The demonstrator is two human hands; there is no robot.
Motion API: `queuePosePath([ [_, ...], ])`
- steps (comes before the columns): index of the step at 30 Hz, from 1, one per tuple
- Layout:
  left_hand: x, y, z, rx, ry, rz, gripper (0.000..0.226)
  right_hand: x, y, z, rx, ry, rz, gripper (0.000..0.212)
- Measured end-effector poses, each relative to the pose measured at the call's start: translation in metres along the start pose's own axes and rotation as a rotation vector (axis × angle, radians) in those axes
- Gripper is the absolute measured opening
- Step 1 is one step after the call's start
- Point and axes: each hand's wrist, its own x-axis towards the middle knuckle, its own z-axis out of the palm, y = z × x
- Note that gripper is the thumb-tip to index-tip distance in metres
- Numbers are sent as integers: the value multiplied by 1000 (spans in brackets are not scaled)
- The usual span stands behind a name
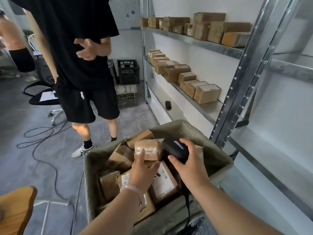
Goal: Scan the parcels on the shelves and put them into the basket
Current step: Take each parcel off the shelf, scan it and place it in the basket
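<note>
The scanner's [177, 149] handle is mostly hidden under the right hand [192, 167], and only a stretch of its dark cord [186, 202] shows below the wrist. Labels on the boxes are too blurred to read. A bystander in black [79, 53] at the upper left is cut off at the shoulders by the top edge.

The taped parcel [149, 149] is a small brown carton wrapped in glossy clear tape. It is held in the lower centre of the frame, over the open olive fabric basket [171, 127], which is piled with other cartons [163, 184].

The left hand [142, 171] reaches in from below and grips the parcel, with a finger up its left side and the thumb under its lower edge. The right hand wraps the black scanner, fingers over its head, just right of the parcel. More boxes [205, 93] line the metal shelves [194, 41] at the upper right.
</note>
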Motion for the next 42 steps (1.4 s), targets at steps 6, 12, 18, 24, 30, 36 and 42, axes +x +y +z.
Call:
queuePosePath([
  [6, -7, 37, 41, 147, -110, 262, 77, -29, 17, -52, 14, 158, 43, 59],
  [12, -49, 90, 106, 240, -240, 503, 79, -78, 36, -126, -40, 378, 73, 60],
  [18, -130, 131, 178, 273, -375, 707, 80, -162, 54, -214, -49, 584, 91, 60],
  [24, -244, 160, 250, 309, -470, 866, 81, -271, 70, -302, -67, 740, 146, 57],
  [30, -362, 168, 317, 268, -595, 917, 79, -385, 89, -379, -82, 876, 258, 56],
  [36, -440, 164, 360, 272, -680, 988, 76, -464, 110, -425, -77, 939, 350, 51],
  [42, -457, 160, 382, 323, -718, 964, 76, -487, 131, -442, -84, 959, 408, 52],
])
